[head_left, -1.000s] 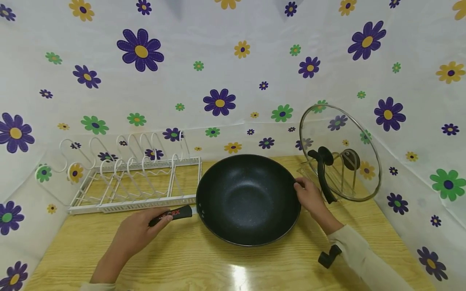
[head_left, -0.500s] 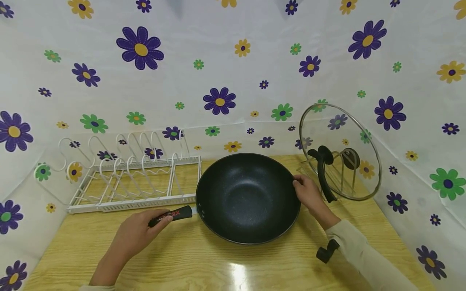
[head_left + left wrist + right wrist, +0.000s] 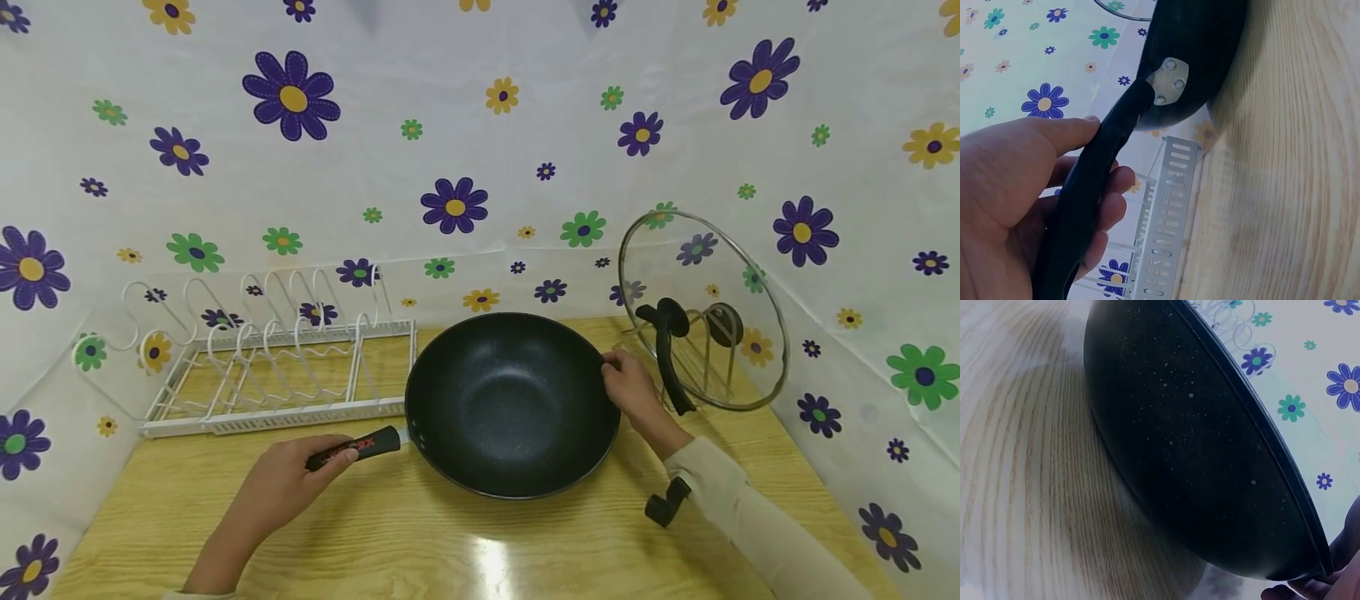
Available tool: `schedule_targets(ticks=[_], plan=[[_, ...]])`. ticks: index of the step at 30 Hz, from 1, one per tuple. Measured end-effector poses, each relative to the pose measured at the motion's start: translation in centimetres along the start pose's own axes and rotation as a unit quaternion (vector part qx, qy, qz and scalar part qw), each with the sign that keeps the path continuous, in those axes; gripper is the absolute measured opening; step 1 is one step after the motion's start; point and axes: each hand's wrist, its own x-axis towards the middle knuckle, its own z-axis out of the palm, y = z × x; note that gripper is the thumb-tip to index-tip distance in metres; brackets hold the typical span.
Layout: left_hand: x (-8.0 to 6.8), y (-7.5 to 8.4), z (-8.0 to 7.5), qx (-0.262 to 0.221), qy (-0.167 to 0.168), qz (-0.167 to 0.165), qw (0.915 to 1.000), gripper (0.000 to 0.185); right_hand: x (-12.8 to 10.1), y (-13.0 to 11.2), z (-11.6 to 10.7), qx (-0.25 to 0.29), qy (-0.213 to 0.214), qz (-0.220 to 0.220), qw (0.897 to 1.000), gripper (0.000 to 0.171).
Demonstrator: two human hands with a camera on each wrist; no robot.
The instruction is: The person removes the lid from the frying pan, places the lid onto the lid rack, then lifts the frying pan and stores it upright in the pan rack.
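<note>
While left hand [image 3: 281, 487] fingers wrap its handle [image 3: 352, 447], right hand [image 3: 632, 390] fingers pinch the wok [image 3: 512, 405] rim.

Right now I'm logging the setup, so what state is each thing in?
wok: empty, gripped at handle and rim
glass lid: upright on its stand
white rack: empty
left hand: grips wok handle
right hand: holds wok's right rim
</note>
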Motion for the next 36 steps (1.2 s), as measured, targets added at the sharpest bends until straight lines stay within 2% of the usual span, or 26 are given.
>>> schedule_targets(ticks=[6, 12, 22, 28, 36], plan=[[-0.1, 0.3, -0.4, -0.031, -0.024, -0.006, 0.9992, 0.048, 0.2, -0.1, 0.1, -0.002, 0.010, -0.001, 1.000, 0.036], [0.1, 0.4, -0.9, -0.058, -0.051, -0.014, 0.9969, 0.049, 0.5, -0.3, 0.1, 0.003, 0.005, 0.006, 1.000, 0.039], [0.2, 0.4, -1.2, -0.113, -0.089, -0.017, 0.9895, 0.047, 1.5, -1.2, 0.4, 0.011, -0.001, 0.018, 1.000, 0.043], [0.0, 0.6, -1.2, -0.126, -0.104, -0.027, 0.9861, 0.048, 2.1, -1.6, 0.6, -0.005, 0.006, 0.027, 1.000, 0.042], [0.2, 0.1, -1.0, -0.121, -0.109, -0.004, 0.9867, 0.049, 3.0, -1.8, 0.8, 0.003, 0.009, 0.031, 0.999, 0.044]])
